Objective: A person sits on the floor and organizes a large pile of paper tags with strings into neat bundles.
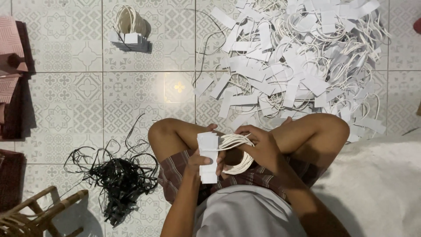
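Head view is showing the left hand (199, 161) gripping a tag stack (208, 158) over the lap, while the right hand (262, 147) is closing on its cords (234, 141). Bare floor (131, 92) is lying open ahead, between the tag pile (289, 61) at the far right edge and black strips (116, 177) at the near left.

Matt white paper tags (207, 156) (cord loops (237, 151)) over glossy floor tiles (87, 87).

1. Two hands: left hand (202, 161) and right hand (262, 147), both at the held stack.
2. One held stack of white tags (208, 157), with one bunch of white cord loops (237, 151) beside it.
3. One bound tag bundle (128, 30), far beyond the stack.
4. One loose tag heap (291, 61), too many to count.
5. One tangle of black strings (118, 180), left of the stack.
6. One wooden stool (37, 215), partly visible.
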